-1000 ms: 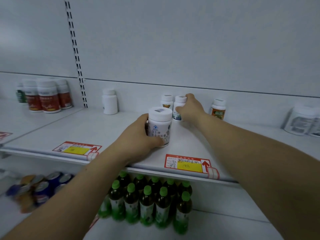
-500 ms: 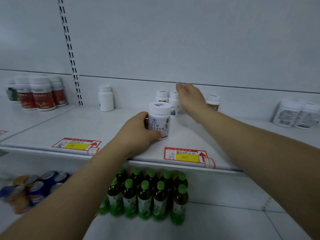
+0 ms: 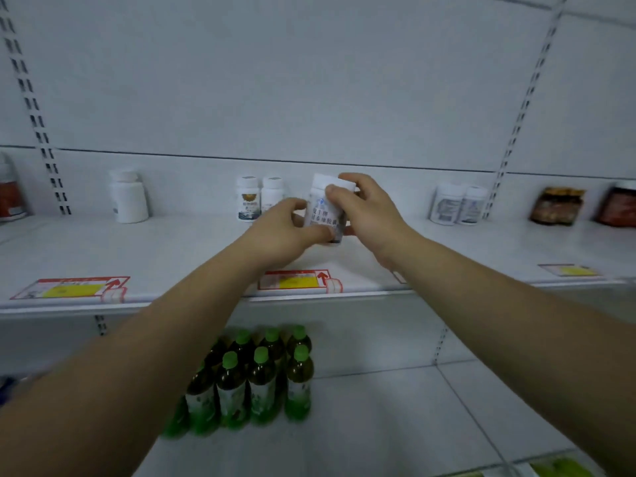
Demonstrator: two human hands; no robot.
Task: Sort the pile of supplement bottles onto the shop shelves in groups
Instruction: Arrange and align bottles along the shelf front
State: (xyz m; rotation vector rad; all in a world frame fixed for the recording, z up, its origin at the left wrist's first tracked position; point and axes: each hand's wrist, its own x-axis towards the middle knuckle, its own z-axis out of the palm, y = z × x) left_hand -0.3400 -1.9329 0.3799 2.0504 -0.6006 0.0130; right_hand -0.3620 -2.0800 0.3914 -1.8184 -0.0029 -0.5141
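A white supplement bottle [image 3: 322, 208] with a blue emblem and dark lettering is lifted above the white shelf [image 3: 179, 249], tilted slightly. My left hand [image 3: 285, 232] grips its lower part from the left. My right hand [image 3: 368, 210] grips its cap and upper side from the right. Just behind to the left stand two small white-capped bottles [image 3: 260, 198] side by side at the shelf's back. A plain white bottle [image 3: 128, 197] stands farther left. A pair of white bottles [image 3: 459, 204] stands to the right.
Red-labelled bottles [image 3: 10, 197] sit at the far left edge. Two dark jars [image 3: 581, 205] stand at the far right. Red and yellow price tags [image 3: 299, 279] line the shelf's front lip. Green-capped drink bottles [image 3: 251, 376] stand on the lower shelf.
My left hand lifted the bottle off the shelf and carried it right and back. My right hand left the small bottles and took hold of its top. The view shifted right.
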